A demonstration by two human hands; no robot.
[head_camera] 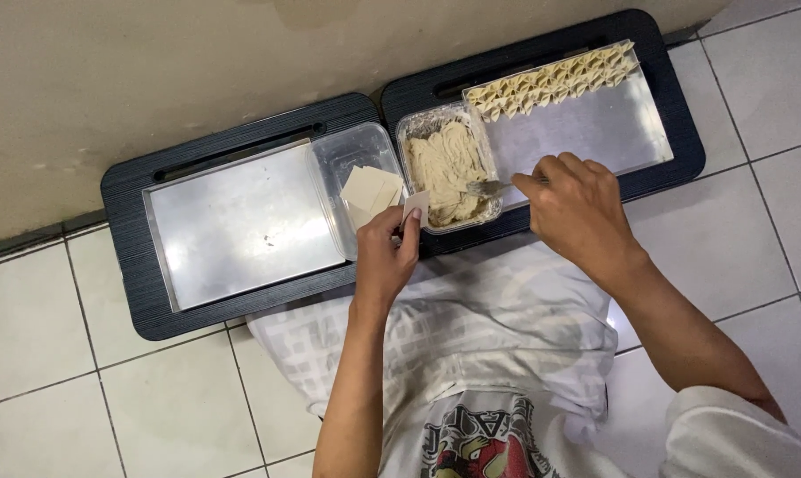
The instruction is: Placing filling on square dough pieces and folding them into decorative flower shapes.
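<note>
My left hand holds a small pale square wrapper upright between thumb and fingers, just in front of two clear tubs. My right hand grips a metal fork whose tines rest in the beige filling of the clear tub in the middle. To the left, another clear tub holds a small stack of square wrappers. A row of several folded dumplings lies along the far edge of the right metal tray.
Two black lap trays sit side by side on the white tiled floor against a beige wall. The left one carries a bare metal tray. My lap, in pale checked cloth, is directly below the trays.
</note>
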